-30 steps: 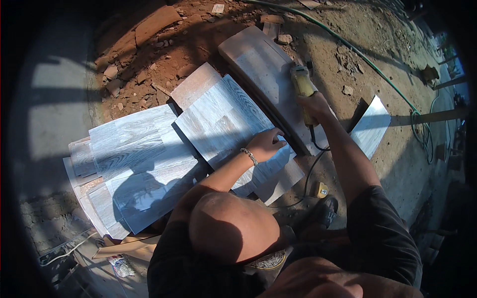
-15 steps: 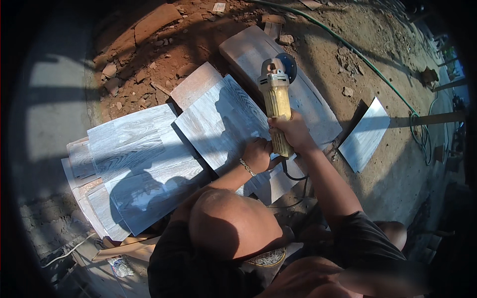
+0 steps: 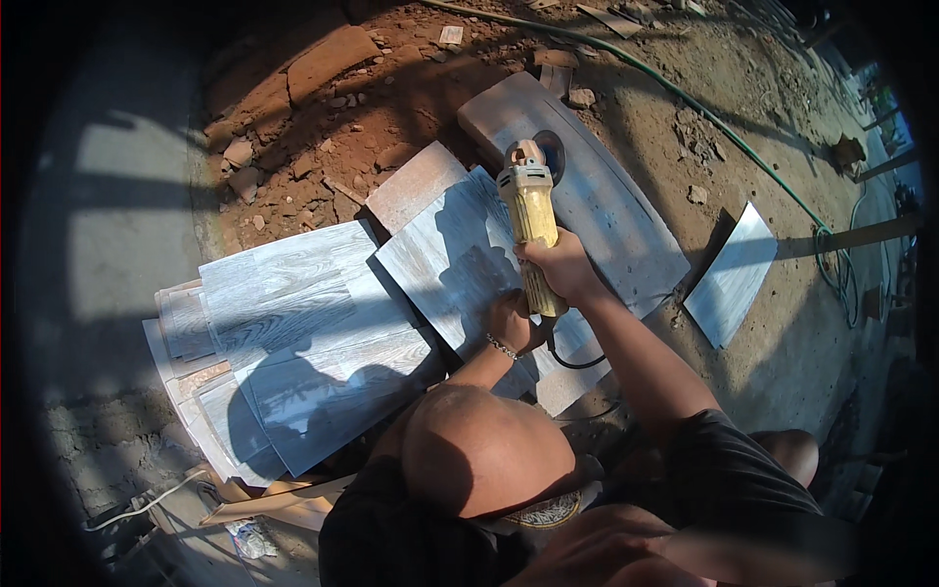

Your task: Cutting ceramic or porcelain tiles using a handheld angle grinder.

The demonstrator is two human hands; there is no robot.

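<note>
My right hand (image 3: 559,264) is wrapped round the yellowish body of an angle grinder (image 3: 531,210). Its metal head and round dark disc (image 3: 551,155) point away from me, above a thick slab. My left hand (image 3: 513,321), with a chain bracelet at the wrist, is closed at the grinder's rear end; the grinder partly hides its fingers. A black cord (image 3: 577,364) curves out from that end. Under the tool lies a grey wood-patterned tile (image 3: 421,256), partly in shadow. More such tiles (image 3: 293,289) are stacked to the left.
The thick slab (image 3: 626,235) lies beyond the tiles at the right. One cut tile piece (image 3: 734,277) rests on the dirt further right. A green hose (image 3: 685,98) crosses the ground behind. Reddish soil with broken lumps (image 3: 293,161) fills the far left. My bent knee (image 3: 489,445) is close in front.
The grinder's head has tilted leftward and sits nearer the tile's edge. Its disc now looks smeared, its holes no longer distinct. Both hands keep to the tool; the whole view has shifted slightly.
</note>
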